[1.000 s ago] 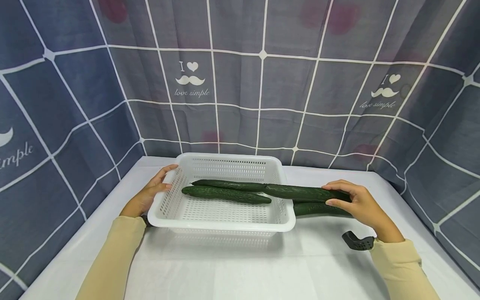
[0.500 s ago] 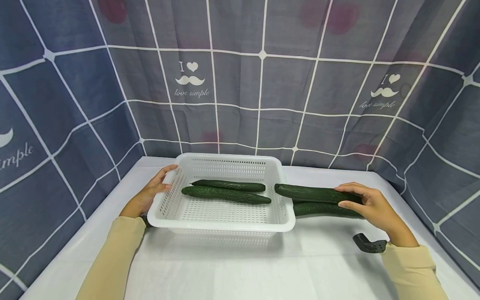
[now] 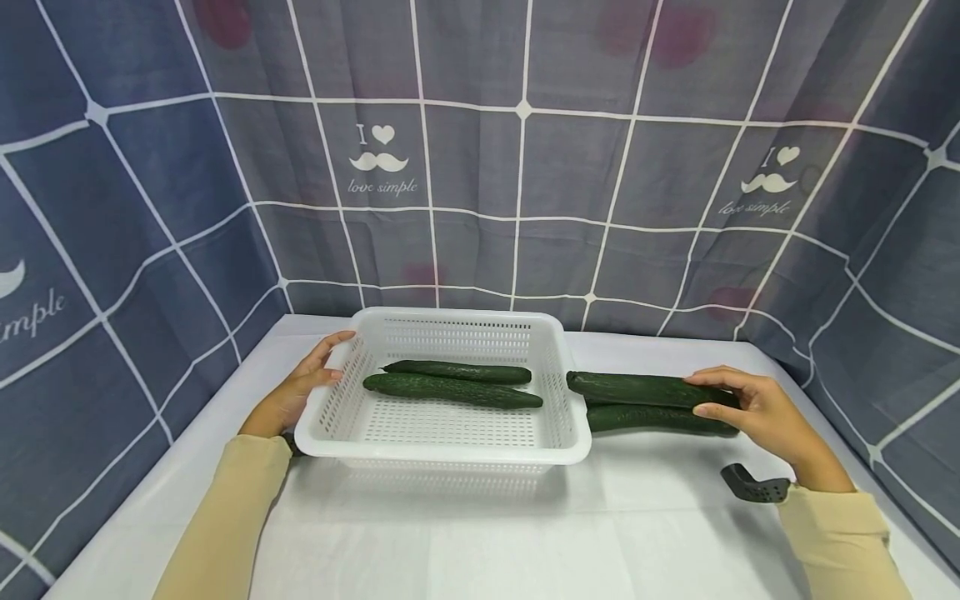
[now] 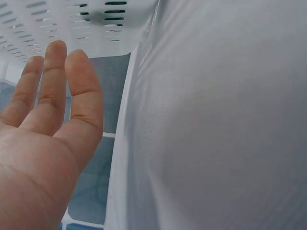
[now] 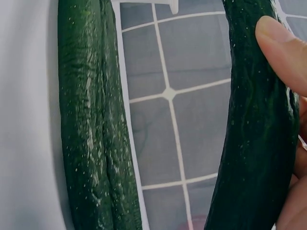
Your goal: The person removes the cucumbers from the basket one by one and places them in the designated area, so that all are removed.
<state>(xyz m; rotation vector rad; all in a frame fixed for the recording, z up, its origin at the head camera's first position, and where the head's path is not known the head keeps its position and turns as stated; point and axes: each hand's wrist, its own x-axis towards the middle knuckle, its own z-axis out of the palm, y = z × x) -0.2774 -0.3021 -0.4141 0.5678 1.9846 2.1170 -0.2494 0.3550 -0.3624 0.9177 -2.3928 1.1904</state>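
Observation:
A white slotted plastic basket [image 3: 442, 450] stands on the table, with two dark green cucumbers [image 3: 453, 390] lying inside it. My left hand [image 3: 300, 379] holds its left rim, thumb and a finger over the edge. In the left wrist view, three fingers [image 4: 53, 86] extend up to the basket's slotted wall [image 4: 115, 28]. Right of the basket, my right hand [image 3: 753, 408] grips a cucumber [image 3: 637, 388] near its right end. That cucumber's left end is right at the basket's right rim. Just in front of it lies another cucumber [image 3: 660, 419], overlapped by the held one.
A white cloth [image 3: 510, 533] covers the table. Grey-blue checked curtains [image 3: 472, 250] enclose the back and both sides. A black strap piece [image 3: 753, 485] sticks out from the right wrist, beside the beige sleeve [image 3: 840, 533].
My right hand has moved right with its cucumber, whose left end has gone from over the basket's inside to its right rim. The left hand and the basket have stayed in place.

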